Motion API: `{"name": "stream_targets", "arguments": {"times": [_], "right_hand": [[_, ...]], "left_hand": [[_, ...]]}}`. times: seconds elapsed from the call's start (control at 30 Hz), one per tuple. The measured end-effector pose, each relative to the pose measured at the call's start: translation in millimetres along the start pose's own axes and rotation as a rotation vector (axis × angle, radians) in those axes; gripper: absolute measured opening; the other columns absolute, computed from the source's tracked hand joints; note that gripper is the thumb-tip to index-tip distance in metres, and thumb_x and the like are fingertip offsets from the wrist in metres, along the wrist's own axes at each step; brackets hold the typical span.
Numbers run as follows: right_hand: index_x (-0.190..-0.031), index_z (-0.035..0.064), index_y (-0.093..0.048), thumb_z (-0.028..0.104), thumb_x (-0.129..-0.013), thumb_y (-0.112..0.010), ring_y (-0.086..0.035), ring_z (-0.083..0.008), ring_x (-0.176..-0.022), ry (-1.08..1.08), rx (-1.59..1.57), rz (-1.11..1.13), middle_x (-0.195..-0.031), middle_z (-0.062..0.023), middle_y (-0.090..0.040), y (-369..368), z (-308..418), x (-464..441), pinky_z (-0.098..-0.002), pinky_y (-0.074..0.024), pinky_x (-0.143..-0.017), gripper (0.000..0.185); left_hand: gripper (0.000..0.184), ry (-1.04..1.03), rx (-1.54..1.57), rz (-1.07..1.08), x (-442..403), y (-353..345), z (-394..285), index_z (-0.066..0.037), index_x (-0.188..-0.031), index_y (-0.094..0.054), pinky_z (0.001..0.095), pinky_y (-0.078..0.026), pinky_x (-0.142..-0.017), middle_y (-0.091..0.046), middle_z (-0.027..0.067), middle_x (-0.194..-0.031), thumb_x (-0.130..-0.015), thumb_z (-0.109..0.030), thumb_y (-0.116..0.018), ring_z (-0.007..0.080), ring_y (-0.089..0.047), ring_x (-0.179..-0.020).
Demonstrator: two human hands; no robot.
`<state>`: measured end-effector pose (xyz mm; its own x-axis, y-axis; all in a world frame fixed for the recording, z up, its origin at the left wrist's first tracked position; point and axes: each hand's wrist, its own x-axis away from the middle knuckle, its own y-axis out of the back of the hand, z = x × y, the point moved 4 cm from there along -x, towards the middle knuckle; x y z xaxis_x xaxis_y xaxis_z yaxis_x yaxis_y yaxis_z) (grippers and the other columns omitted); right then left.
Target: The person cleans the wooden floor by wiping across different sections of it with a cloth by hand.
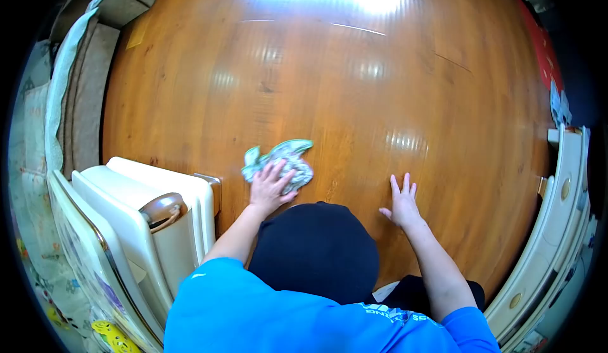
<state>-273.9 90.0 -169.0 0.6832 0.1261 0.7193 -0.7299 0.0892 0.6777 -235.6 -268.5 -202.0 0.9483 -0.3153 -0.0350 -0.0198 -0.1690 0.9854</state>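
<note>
On the wooden floor [342, 100] lies a crumpled grey-and-white cleaning cloth [300, 163] with a pale green edge. My left hand [268, 188] is pressed down over the near side of this cloth, its fingers and thumb holding the bunched fabric against the boards. Part of the cloth is hidden under the palm. My right hand [403, 206] rests on the floor to the right, fingers spread, with nothing in it. My dark-clothed knee [316, 252] is between the two arms.
White furniture panels with a brown handle [166, 212] stand close on my left, before a grey sofa [88, 100]. Along the right side runs a cream drawer cabinet [551, 226]. Something red [538, 43] lies beyond it. Bright light reflects off the far floor.
</note>
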Motion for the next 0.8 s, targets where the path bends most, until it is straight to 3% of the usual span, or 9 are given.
{"name": "stream_targets", "arguments": {"times": [0.13,0.3,0.37,0.47,0.5,0.57,0.63,0.7,0.8], "right_hand": [[-0.151,0.0118,-0.011,0.032,-0.07,-0.082,-0.016,-0.0553,-0.136,-0.028,0.097,0.049,-0.153,-0.0314,0.0,-4,-2,-1,-0.0513,-0.0251,-0.113,0.11],[-0.152,0.0129,-0.009,0.035,-0.071,-0.081,-0.018,-0.0511,-0.138,-0.079,0.111,0.143,-0.153,-0.0311,-0.001,9,5,1,-0.0465,-0.0252,-0.114,0.11],[-0.152,0.0131,-0.01,0.035,-0.072,-0.081,-0.019,-0.0503,-0.138,-0.088,0.098,0.146,-0.153,-0.0308,-0.002,9,4,0,-0.0459,-0.0258,-0.114,0.109],[-0.152,0.0133,-0.011,0.035,-0.072,-0.08,-0.022,-0.0493,-0.137,-0.095,0.056,0.126,-0.153,-0.0301,-0.002,8,4,-3,-0.0449,-0.0273,-0.113,0.108],[-0.152,0.0133,-0.012,0.035,-0.072,-0.08,-0.023,-0.0492,-0.137,-0.097,0.034,0.111,-0.153,-0.0299,-0.002,7,4,-3,-0.0447,-0.0282,-0.113,0.107],[-0.151,0.013,-0.012,0.035,-0.072,-0.081,-0.024,-0.0492,-0.137,-0.09,0.025,0.112,-0.153,-0.0296,-0.003,9,5,-3,-0.0445,-0.0289,-0.112,0.107],[-0.151,0.0128,-0.013,0.034,-0.072,-0.081,-0.024,-0.0492,-0.136,-0.079,0.016,0.119,-0.153,-0.0294,-0.003,11,6,-1,-0.0444,-0.0297,-0.112,0.107],[-0.151,0.0124,-0.014,0.033,-0.071,-0.081,-0.025,-0.0493,-0.136,-0.054,0.01,0.097,-0.153,-0.0293,-0.003,13,6,-1,-0.0445,-0.0305,-0.112,0.107],[-0.151,0.0118,-0.013,0.034,-0.068,-0.083,-0.023,-0.0497,-0.136,-0.044,0.041,0.103,-0.153,-0.03,-0.002,8,5,-1,-0.0449,-0.03,-0.112,0.11]], "left_hand": [[0.086,0.354,0.028,-0.054,-8,0,61,-0.03,-0.134,-0.05,0.0559,-0.034,-0.095,-0.033,0.0076,-0.149,-0.059,-0.067,-0.07,0.0336,-0.034,-0.131],[0.092,0.804,-0.008,-0.039,-160,9,111,-0.031,-0.143,-0.038,0.0593,-0.031,-0.1,-0.018,0.009,-0.156,-0.064,-0.067,-0.07,0.0392,-0.028,-0.135],[0.089,0.664,-0.02,-0.085,-203,-5,99,-0.029,-0.141,-0.041,0.0614,-0.034,-0.098,-0.026,0.011,-0.153,-0.066,-0.064,-0.072,0.0406,-0.028,-0.135],[0.081,0.277,0.077,0.02,-221,-19,38,-0.032,-0.139,-0.043,0.0574,-0.035,-0.098,-0.033,0.0097,-0.15,-0.069,-0.062,-0.069,0.0403,-0.031,-0.134],[0.078,0.202,0.102,0.095,-204,-18,7,-0.033,-0.139,-0.043,0.0555,-0.035,-0.098,-0.035,0.0087,-0.149,-0.07,-0.061,-0.069,0.0394,-0.033,-0.133],[0.074,-0.109,0.101,0.048,-153,-21,-40,-0.035,-0.136,-0.047,0.0528,-0.036,-0.097,-0.037,0.0065,-0.148,-0.069,-0.057,-0.07,0.0365,-0.038,-0.13],[0.067,-0.344,0.216,0.03,-100,-25,-49,-0.036,-0.131,-0.051,0.0506,-0.036,-0.098,-0.042,0.0054,-0.144,-0.069,-0.054,-0.071,0.0331,-0.042,-0.128],[0.064,-0.33,0.169,0.023,-65,-27,-7,-0.032,-0.129,-0.054,0.0492,-0.036,-0.1,-0.046,0.0068,-0.139,-0.07,-0.051,-0.07,0.0311,-0.044,-0.126],[0.062,0.219,0.02,-0.094,-31,-9,100,-0.03,-0.126,-0.057,0.0499,-0.034,-0.102,-0.048,0.0072,-0.138,-0.069,-0.052,-0.07,0.0276,-0.043,-0.127]]}}
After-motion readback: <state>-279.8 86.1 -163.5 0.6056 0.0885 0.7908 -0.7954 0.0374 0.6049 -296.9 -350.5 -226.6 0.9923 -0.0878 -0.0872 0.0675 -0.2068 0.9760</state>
